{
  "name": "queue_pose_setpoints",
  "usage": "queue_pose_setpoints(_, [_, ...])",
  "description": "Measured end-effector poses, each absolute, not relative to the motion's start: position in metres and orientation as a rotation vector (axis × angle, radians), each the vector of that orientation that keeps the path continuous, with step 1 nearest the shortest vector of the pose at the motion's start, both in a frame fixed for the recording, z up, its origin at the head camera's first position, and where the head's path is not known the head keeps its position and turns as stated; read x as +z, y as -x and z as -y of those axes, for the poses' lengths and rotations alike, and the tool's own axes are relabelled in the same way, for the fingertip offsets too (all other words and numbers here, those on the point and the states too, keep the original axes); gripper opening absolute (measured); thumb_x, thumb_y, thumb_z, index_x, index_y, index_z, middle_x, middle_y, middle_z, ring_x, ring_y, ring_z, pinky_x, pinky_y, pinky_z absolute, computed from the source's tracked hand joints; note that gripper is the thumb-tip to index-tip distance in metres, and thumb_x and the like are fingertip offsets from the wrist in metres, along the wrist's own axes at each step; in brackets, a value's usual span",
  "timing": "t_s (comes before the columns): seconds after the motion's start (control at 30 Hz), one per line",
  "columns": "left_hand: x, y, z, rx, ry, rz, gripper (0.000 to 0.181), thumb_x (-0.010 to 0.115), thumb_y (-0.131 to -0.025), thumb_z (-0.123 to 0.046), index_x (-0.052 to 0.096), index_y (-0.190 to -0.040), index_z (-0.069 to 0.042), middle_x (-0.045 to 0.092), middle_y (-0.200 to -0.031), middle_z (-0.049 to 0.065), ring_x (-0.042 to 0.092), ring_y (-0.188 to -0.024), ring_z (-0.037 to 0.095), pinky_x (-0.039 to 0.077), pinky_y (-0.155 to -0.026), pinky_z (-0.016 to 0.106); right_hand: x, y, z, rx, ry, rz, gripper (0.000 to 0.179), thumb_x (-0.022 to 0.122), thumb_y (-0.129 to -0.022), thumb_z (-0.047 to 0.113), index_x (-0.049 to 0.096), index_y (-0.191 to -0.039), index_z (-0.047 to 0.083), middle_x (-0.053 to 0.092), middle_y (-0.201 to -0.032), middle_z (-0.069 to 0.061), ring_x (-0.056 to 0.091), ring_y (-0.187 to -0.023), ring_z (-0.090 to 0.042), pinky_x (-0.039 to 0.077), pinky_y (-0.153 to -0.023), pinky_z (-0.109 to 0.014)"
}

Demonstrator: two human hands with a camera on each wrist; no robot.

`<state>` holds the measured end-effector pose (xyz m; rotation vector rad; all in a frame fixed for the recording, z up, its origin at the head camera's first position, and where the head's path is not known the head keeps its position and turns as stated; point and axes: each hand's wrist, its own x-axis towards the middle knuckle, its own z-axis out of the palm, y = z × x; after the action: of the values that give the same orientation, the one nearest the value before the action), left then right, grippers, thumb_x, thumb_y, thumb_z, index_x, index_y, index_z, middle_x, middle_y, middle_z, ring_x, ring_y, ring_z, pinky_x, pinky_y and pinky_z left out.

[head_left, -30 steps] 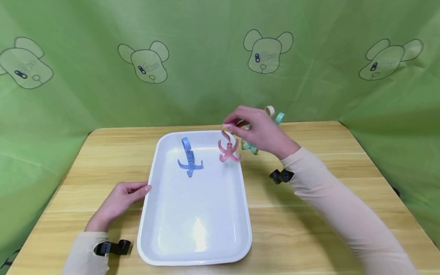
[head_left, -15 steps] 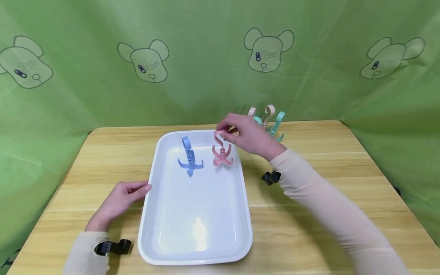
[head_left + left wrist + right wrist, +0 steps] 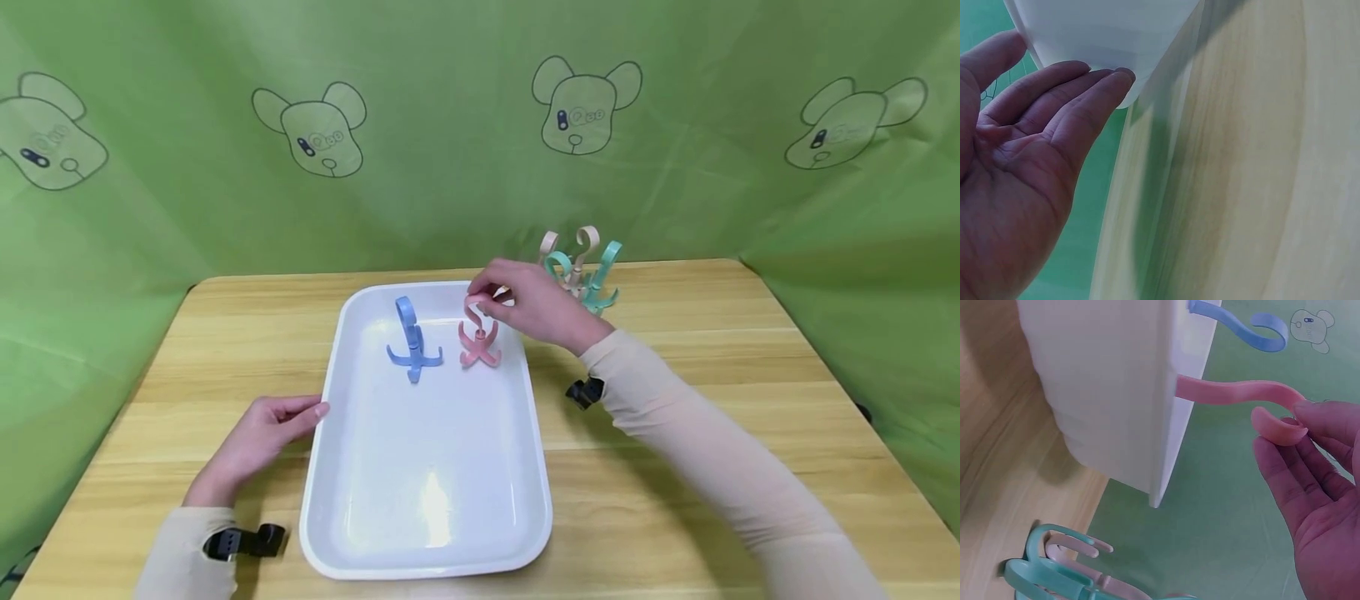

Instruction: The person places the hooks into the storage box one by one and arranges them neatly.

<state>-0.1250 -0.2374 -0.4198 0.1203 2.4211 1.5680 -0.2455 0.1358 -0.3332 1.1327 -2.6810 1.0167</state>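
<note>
A pink four-pronged hanging hook (image 3: 480,346) stands upright in the far right part of a white tray (image 3: 420,433). My right hand (image 3: 534,302) pinches its curved top between thumb and fingers; the right wrist view shows the pink stem (image 3: 1222,392) rising past the tray's rim. To its left in the tray stands a blue hook (image 3: 415,358) of the same shape, apart from it. At the tray's left rim is my left hand (image 3: 258,442), thumb over the edge and fingers (image 3: 1094,106) against the outer wall.
Behind the right hand, several mint-green hooks (image 3: 606,267) and beige hooks (image 3: 588,242) stand bunched on the wooden table (image 3: 675,467), partly hidden by that hand. A green curtain (image 3: 450,183) with bear drawings closes off the back and sides.
My right hand has brought the pink hook left and down, from over the tray's right rim into the tray beside the blue one. The left hand stays at the rim.
</note>
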Motion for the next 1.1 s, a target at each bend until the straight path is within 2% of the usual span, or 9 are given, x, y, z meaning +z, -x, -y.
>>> queue_pose_setpoints(0.2, [-0.42, 0.125, 0.236, 1.586, -0.115, -2.404, 0.048, 0.061, -0.099, -0.028, 0.057, -0.128, 0.011, 0.063, -0.123, 0.023, 0.061, -0.113, 0.031, 0.051, -0.089, 0.023, -0.338, 0.246, -0.137, 1.035, -1.134, 2.686, 0.014, 0.069, -0.092, 0.005, 0.069, -0.106, 0.006, 0.064, -0.099, 0.001, 0.062, -0.093, -0.013, 0.054, -0.082, -0.025])
queue_pose_setpoints(0.4, [-0.421, 0.125, 0.237, 1.59, -0.119, -2.391, 0.049, 0.061, -0.099, -0.028, 0.057, -0.128, 0.011, 0.062, -0.124, 0.023, 0.06, -0.114, 0.032, 0.051, -0.091, 0.026, -0.342, 0.246, -0.137, 0.945, -1.163, 2.667, 0.016, 0.07, -0.092, 0.004, 0.068, -0.108, 0.004, 0.065, -0.1, -0.001, 0.063, -0.094, -0.014, 0.054, -0.081, -0.025])
queue_pose_setpoints(0.6, [-0.419, 0.127, 0.238, 1.578, -0.125, -2.397, 0.049, 0.062, -0.099, -0.029, 0.057, -0.129, 0.01, 0.062, -0.125, 0.022, 0.06, -0.114, 0.032, 0.051, -0.092, 0.029, -0.342, 0.247, -0.14, 0.901, -1.135, 2.717, 0.029, 0.071, -0.091, 0.007, 0.063, -0.119, 0.002, 0.062, -0.115, -0.007, 0.062, -0.106, -0.021, 0.053, -0.089, -0.029])
queue_pose_setpoints(0.73, [-0.419, 0.127, 0.238, 1.584, -0.132, -2.391, 0.049, 0.062, -0.099, -0.029, 0.057, -0.128, 0.01, 0.062, -0.124, 0.022, 0.06, -0.114, 0.031, 0.051, -0.09, 0.026, -0.341, 0.247, -0.144, 0.895, -1.096, 2.742, 0.034, 0.071, -0.092, 0.014, 0.061, -0.123, 0.003, 0.059, -0.121, -0.007, 0.06, -0.109, -0.022, 0.05, -0.094, -0.032])
queue_pose_setpoints(0.87, [-0.418, 0.126, 0.238, 1.574, -0.123, -2.389, 0.049, 0.062, -0.099, -0.029, 0.057, -0.128, 0.01, 0.063, -0.123, 0.022, 0.06, -0.114, 0.031, 0.051, -0.09, 0.024, -0.338, 0.243, -0.149, 0.924, -1.073, 2.736, 0.035, 0.072, -0.092, 0.021, 0.062, -0.122, 0.004, 0.06, -0.12, -0.006, 0.06, -0.109, -0.023, 0.05, -0.094, -0.033])
queue_pose_setpoints(1.1, [-0.417, 0.126, 0.238, 1.557, -0.158, -2.398, 0.047, 0.061, -0.1, -0.028, 0.059, -0.127, 0.01, 0.063, -0.123, 0.022, 0.06, -0.114, 0.03, 0.051, -0.089, 0.023, -0.338, 0.241, -0.162, 0.938, -0.994, 2.686, 0.03, 0.07, -0.094, 0.022, 0.064, -0.118, 0.006, 0.063, -0.115, -0.007, 0.062, -0.105, -0.025, 0.051, -0.092, -0.034])
